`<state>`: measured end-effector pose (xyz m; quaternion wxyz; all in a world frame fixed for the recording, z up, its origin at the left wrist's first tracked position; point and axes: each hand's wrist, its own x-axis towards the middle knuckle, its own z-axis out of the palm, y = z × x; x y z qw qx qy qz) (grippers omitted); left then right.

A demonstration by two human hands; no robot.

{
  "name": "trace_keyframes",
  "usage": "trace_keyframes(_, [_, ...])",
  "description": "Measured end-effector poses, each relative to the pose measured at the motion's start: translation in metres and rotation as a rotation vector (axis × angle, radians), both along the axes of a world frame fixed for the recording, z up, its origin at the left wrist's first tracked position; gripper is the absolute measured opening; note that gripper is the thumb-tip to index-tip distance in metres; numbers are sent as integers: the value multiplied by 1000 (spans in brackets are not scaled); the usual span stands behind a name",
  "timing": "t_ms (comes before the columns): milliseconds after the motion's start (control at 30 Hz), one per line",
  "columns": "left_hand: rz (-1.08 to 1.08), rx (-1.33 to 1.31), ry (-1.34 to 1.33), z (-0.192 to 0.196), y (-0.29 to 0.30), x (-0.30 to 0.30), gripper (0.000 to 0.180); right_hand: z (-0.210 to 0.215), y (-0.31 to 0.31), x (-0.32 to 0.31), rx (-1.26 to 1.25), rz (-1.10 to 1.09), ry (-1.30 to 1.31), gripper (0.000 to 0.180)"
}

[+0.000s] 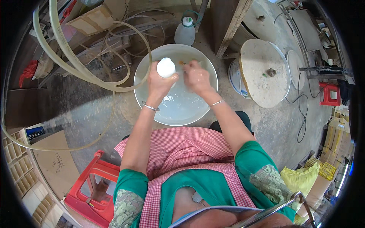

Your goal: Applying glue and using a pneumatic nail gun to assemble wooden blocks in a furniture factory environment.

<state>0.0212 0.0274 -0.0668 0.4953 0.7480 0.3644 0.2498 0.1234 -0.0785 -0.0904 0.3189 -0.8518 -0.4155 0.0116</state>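
Note:
A wide pale metal basin [182, 121] of cloudy water stands on the floor in front of me, and both my hands are over it. My left hand [159, 84] is wrapped round a smooth white piece with a rounded top [166, 67]; its lower part is hidden by my fingers, so I cannot tell its exact kind. Close to its right side, my right hand [198, 79] is curled, fingers bent inward and slightly blurred by motion. A small orange-brown bit [182, 62] shows by those fingertips. Whether the right hand grips it is unclear.
Behind the basin stands a translucent jug [185, 33] with a white-and-green cap. Clear hoses [81, 72] loop at the left. A bucket with a round lid [263, 72] stands to the right. A red plastic stool [91, 190] is at lower left, a wooden post [232, 28] beyond the basin.

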Motion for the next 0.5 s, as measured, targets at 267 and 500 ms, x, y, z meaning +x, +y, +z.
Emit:
trace_keyframes(267, [-233, -256, -109, 17, 1, -8, 55, -25, 6, -8, -817, 503, 366, 32])
trace_keyframes(500, [-188, -496, -329, 36, 13, -14, 49, 52, 2, 30, -128, 359, 843, 34])
